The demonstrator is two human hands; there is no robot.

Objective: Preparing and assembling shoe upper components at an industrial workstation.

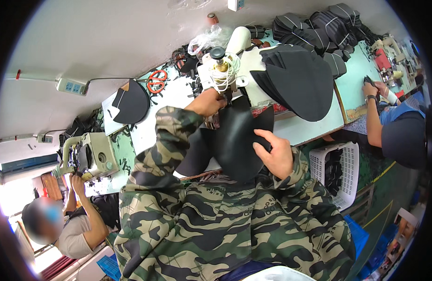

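Note:
A curved, black sheet-material piece (234, 140) with pointed corners lies in front of me, its top edge under the head of a sewing-type machine (220, 70). My left hand (210, 101) is closed at that top edge, beside the machine's working point; its fingertips are partly hidden. At the piece's right side, my right hand (276, 153) grips it, with thumb and forefinger on the upper face. Another dark piece (196, 152) shows to the left, below my left forearm. On the machine bed to the right rests a stack of similar black pieces (302, 82).
Orange-handled scissors (156, 81) and more black pieces (131, 103) lie left on the table (148, 126). Tied black bundles (319, 28) are heaped at the back right. A white basket (349, 173) stands below the right edge. Co-workers sit at machines on both sides.

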